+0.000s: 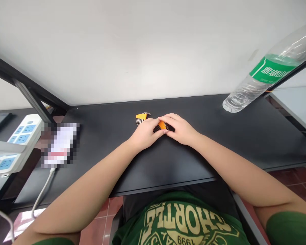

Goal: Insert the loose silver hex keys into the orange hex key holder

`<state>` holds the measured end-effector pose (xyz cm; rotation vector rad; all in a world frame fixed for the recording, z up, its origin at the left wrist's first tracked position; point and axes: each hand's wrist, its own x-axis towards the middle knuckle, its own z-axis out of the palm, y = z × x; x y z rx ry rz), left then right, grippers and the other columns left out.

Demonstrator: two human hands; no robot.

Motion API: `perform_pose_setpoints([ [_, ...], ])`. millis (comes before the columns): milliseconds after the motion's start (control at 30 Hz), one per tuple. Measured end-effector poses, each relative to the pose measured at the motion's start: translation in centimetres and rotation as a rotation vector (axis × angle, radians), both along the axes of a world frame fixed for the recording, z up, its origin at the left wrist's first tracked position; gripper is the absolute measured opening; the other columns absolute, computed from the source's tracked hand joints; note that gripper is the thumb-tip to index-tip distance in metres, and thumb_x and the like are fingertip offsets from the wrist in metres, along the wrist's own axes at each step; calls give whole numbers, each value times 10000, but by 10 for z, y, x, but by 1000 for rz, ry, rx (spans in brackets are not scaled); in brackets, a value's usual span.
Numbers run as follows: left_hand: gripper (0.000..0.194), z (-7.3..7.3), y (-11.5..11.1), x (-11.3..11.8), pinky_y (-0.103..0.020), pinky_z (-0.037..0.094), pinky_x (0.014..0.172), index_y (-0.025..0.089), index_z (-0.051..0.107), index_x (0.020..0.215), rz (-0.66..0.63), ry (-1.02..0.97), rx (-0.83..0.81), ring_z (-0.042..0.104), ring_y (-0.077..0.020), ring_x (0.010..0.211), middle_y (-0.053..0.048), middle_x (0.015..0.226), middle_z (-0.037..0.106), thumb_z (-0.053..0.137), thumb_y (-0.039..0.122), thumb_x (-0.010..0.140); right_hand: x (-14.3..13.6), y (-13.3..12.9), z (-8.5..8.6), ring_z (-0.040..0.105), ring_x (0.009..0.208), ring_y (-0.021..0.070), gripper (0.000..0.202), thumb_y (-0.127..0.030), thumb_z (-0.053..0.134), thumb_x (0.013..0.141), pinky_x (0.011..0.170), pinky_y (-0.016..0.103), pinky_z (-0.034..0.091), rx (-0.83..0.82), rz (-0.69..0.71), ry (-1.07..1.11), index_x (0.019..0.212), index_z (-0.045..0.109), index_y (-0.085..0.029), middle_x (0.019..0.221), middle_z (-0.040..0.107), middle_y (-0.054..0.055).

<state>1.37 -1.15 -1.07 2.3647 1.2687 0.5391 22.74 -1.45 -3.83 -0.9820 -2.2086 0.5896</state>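
Note:
My left hand (148,134) and my right hand (180,128) meet above the middle of the black table. Between their fingertips is an orange holder with dark prongs (162,125), which both hands pinch from either side. Fingers hide part of it, so its exact kind cannot be told. Just beyond my left hand lies a yellow holder with a row of thin pale rods (141,116). A bent metal piece shows at its top, and my left hand covers its near right corner.
A tall water bottle with a green label (274,69) stands at the right rear. At the left lie a blurred-out phone-like object (60,144) on a white cable (44,190) and a power strip (21,143). The black table (153,173) meets a white wall behind.

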Motion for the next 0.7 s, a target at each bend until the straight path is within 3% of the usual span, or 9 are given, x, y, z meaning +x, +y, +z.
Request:
perform_pose_setpoints([
  [167, 403, 37, -42, 17, -484, 470, 1089, 205, 607, 1305, 22, 52, 214, 586, -314, 1269, -138, 1284, 671, 658, 342, 930, 9, 18, -10, 604, 1012, 254, 282, -202, 582, 938, 959, 435, 511, 32, -116, -57, 1177, 728, -173, 1095, 715, 100],
  [233, 313, 53, -81, 32, -436, 500, 1037, 231, 635, 1244, -185, -18, 156, 644, -260, 1154, -95, 1212, 707, 614, 357, 958, 17, 27, -14, 602, 1017, 262, 225, -226, 577, 947, 976, 441, 499, 23, -208, -89, 1079, 753, -177, 1084, 713, 106],
  [300, 225, 53, -124, 47, -369, 533, 840, 261, 679, 1105, -494, -50, -36, 682, -198, 896, -43, 969, 739, 599, 409, 957, 25, 31, -12, 594, 1084, 291, 265, -266, 601, 939, 990, 465, 493, -26, -313, -126, 1152, 737, -186, 1149, 691, 118],
  [367, 236, 32, -161, 58, -359, 507, 696, 240, 685, 930, -623, -31, -176, 651, -183, 742, -36, 792, 707, 602, 461, 938, 32, 22, 0, 572, 1176, 332, 420, -277, 641, 904, 985, 494, 496, -65, -391, -153, 1314, 662, -188, 1281, 638, 146],
  [467, 282, -24, -190, 59, -330, 567, 778, 249, 718, 949, -640, -58, -462, 691, -189, 819, -42, 893, 741, 642, 517, 901, 37, -29, 35, 614, 1099, 300, 350, -248, 607, 924, 946, 460, 505, 3, -402, -65, 1266, 654, -195, 1263, 631, 151],
  [500, 297, -43, -192, 57, -315, 579, 803, 255, 723, 1025, -532, -60, -569, 710, -192, 883, -53, 980, 749, 572, 497, 943, 37, -54, 47, 638, 985, 260, 254, -231, 589, 937, 890, 418, 517, -42, -327, -24, 1175, 678, -213, 1125, 671, 118],
  [567, 320, -76, -189, 54, -349, 590, 838, 293, 709, 1151, -409, -16, -686, 719, -232, 1000, -61, 1122, 747, 507, 465, 971, 39, -109, 63, 629, 771, 186, 136, -196, 583, 941, 732, 323, 518, -309, 48, -21, 998, 692, -252, 870, 672, 34],
  [633, 321, -96, -179, 55, -370, 603, 850, 308, 698, 1197, -353, -60, -725, 715, -243, 1006, -57, 1147, 744, 578, 460, 942, 42, -160, 58, 668, 806, 161, 205, -135, 597, 908, 777, 286, 536, -612, 464, -157, 977, 725, -279, 881, 703, 1],
  [700, 352, -103, -167, 61, -393, 609, 908, 266, 672, 1240, -347, -148, -710, 699, -223, 1025, -70, 1181, 724, 597, 463, 958, 49, -199, 31, 690, 861, 185, 211, -142, 583, 891, 764, 300, 553, -676, 382, -290, 947, 730, -283, 959, 718, 16],
])
